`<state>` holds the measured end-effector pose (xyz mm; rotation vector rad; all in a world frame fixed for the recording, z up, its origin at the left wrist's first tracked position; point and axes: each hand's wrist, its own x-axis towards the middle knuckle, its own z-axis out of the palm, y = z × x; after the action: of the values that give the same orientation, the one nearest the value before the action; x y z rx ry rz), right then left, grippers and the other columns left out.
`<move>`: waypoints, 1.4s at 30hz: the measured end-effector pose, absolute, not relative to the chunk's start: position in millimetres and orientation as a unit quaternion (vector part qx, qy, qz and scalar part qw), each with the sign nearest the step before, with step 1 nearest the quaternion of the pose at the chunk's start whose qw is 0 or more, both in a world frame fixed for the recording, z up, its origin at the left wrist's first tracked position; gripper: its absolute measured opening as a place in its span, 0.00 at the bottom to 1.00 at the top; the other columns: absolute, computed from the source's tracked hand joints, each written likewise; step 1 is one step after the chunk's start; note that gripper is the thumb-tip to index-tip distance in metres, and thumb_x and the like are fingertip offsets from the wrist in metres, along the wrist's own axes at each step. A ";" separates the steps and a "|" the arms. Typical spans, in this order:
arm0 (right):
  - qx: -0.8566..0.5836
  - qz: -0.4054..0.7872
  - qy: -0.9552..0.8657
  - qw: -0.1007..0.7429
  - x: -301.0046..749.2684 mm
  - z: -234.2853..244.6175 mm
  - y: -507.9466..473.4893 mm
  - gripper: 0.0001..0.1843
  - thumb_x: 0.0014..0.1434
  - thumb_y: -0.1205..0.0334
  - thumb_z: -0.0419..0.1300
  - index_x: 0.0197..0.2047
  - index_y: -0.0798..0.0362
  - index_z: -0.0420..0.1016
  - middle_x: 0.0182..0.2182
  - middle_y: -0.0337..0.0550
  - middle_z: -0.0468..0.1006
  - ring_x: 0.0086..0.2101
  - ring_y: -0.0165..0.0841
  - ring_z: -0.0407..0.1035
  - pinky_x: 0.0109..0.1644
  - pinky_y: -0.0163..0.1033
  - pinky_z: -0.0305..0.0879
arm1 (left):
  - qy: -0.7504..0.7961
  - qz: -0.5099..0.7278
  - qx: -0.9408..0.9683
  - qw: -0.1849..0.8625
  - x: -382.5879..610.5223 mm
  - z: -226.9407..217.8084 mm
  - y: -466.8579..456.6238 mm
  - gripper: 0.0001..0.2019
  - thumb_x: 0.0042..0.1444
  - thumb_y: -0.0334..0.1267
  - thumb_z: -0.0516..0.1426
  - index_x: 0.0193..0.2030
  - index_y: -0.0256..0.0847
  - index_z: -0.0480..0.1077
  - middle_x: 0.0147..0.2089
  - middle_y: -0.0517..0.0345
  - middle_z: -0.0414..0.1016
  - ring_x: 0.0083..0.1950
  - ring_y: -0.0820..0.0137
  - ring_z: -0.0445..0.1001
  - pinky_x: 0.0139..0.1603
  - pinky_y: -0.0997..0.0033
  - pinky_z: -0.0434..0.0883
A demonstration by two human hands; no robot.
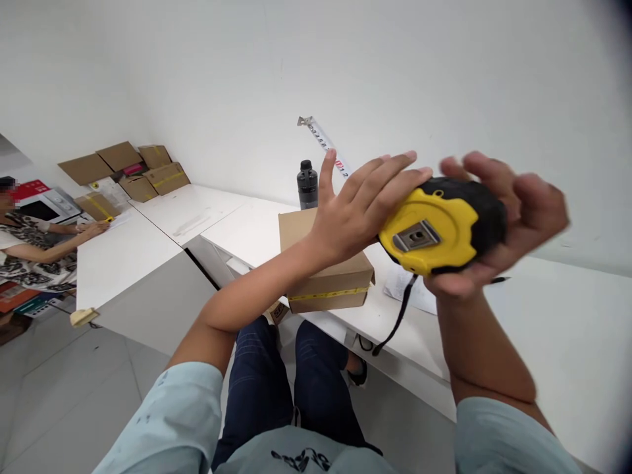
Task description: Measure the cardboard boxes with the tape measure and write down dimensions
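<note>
A large yellow-and-black tape measure [434,230] is raised over the desk, its metal belt clip facing me and a black wrist strap hanging down. My right hand [513,217] wraps round its black right side. Against its left edge lies my left hand [358,207], fingers stretched and thumb spread. Past that hand the white blade [320,137] sticks out up and left, with a metal hook at its end; its middle stretch is hidden by the hand. Below the left hand, a closed cardboard box [328,294] with a yellow tape strip rests at the desk edge.
A dark bottle [307,187] stands behind the box. Paper [419,296] and a black pen [498,280] lie on the white desk [557,336]. At far left another person [47,243] sits by a desk, near cardboard boxes [168,178] and a microwave [47,207].
</note>
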<state>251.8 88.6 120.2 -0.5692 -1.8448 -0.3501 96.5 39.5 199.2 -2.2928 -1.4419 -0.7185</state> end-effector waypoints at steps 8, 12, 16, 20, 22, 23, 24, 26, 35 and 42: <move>-0.285 0.087 -0.655 0.694 209.8 96.4 116.9 0.28 0.67 0.49 0.58 0.68 0.46 0.62 0.60 0.55 0.73 0.61 0.47 0.72 0.64 0.59 0.72 | -0.490 -0.248 -0.831 0.093 56.5 154.8 126.5 0.44 0.65 0.58 0.61 0.81 0.47 0.50 0.85 0.47 0.45 0.86 0.52 0.39 0.85 0.46 0.39; -0.295 0.137 -0.590 0.739 196.5 85.7 141.8 0.22 0.60 0.51 0.66 0.57 0.44 0.71 0.54 0.46 0.76 0.55 0.43 0.74 0.64 0.55 0.72 | -0.591 -0.239 -0.770 -0.030 13.6 152.0 175.5 0.64 0.52 0.56 0.70 0.83 0.39 0.34 0.85 0.35 0.43 0.84 0.47 0.50 0.81 0.52 0.53; -0.296 0.161 -0.600 0.726 197.2 89.2 139.6 0.23 0.57 0.53 0.67 0.55 0.44 0.74 0.50 0.45 0.78 0.50 0.42 0.76 0.60 0.55 0.75 | -0.718 -0.135 -0.678 -0.087 -20.5 145.6 188.6 0.47 0.64 0.61 0.57 0.82 0.41 0.46 0.82 0.38 0.55 0.81 0.44 0.58 0.79 0.43 0.56; -0.287 0.157 -0.624 0.709 201.6 93.2 131.7 0.19 0.56 0.57 0.66 0.52 0.46 0.77 0.49 0.45 0.81 0.49 0.42 0.77 0.57 0.53 0.77 | -0.718 -0.038 -0.694 -0.046 -27.4 132.1 180.1 0.38 0.69 0.65 0.43 0.78 0.46 0.59 0.81 0.46 0.60 0.80 0.47 0.59 0.79 0.39 0.53; -0.279 0.161 -0.634 0.703 201.6 93.5 129.5 0.18 0.56 0.58 0.66 0.51 0.46 0.78 0.49 0.45 0.82 0.48 0.41 0.77 0.57 0.52 0.77 | -0.717 -0.034 -0.696 -0.022 -24.6 127.8 177.2 0.38 0.69 0.63 0.42 0.77 0.44 0.60 0.81 0.46 0.60 0.80 0.48 0.59 0.79 0.40 0.52; -0.278 0.164 -0.638 0.699 201.0 93.2 128.6 0.18 0.56 0.58 0.66 0.51 0.47 0.78 0.49 0.44 0.82 0.48 0.41 0.78 0.57 0.52 0.77 | -0.719 -0.032 -0.694 -0.021 -23.2 126.6 176.7 0.38 0.69 0.63 0.41 0.77 0.44 0.60 0.81 0.46 0.60 0.80 0.48 0.59 0.79 0.40 0.53; -0.277 0.166 -0.642 0.695 200.1 92.8 127.7 0.18 0.56 0.58 0.66 0.51 0.47 0.78 0.49 0.44 0.83 0.48 0.40 0.78 0.57 0.51 0.77 | -0.721 -0.031 -0.692 -0.021 -22.3 125.8 176.5 0.38 0.69 0.63 0.41 0.77 0.44 0.60 0.81 0.46 0.60 0.80 0.48 0.59 0.79 0.40 0.53; -0.278 0.166 -0.651 0.687 197.9 91.5 125.4 0.18 0.56 0.58 0.67 0.51 0.47 0.79 0.49 0.44 0.83 0.48 0.40 0.78 0.57 0.52 0.77 | -0.725 -0.033 -0.688 -0.018 -22.0 125.1 176.5 0.38 0.69 0.63 0.41 0.77 0.44 0.61 0.81 0.46 0.60 0.80 0.48 0.59 0.78 0.40 0.54; -0.282 0.133 -0.674 0.670 191.7 84.3 115.8 0.18 0.57 0.57 0.67 0.52 0.47 0.79 0.50 0.47 0.83 0.50 0.43 0.79 0.60 0.55 0.76 | -0.747 -0.060 -0.662 -0.004 -26.3 120.8 168.7 0.38 0.68 0.62 0.42 0.76 0.44 0.62 0.78 0.45 0.64 0.77 0.48 0.63 0.77 0.41 0.56; -0.265 0.085 -0.701 0.657 186.7 78.1 111.2 0.18 0.57 0.58 0.67 0.52 0.45 0.79 0.51 0.47 0.82 0.52 0.44 0.78 0.60 0.56 0.77 | -0.752 -0.072 -0.655 -0.006 -26.9 117.9 167.1 0.37 0.68 0.62 0.42 0.73 0.43 0.66 0.77 0.44 0.67 0.76 0.47 0.65 0.76 0.39 0.57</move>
<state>186.7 111.2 78.1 -0.6012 -1.5871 0.1927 -26.9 167.1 117.9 -2.0675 -2.3716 -0.2282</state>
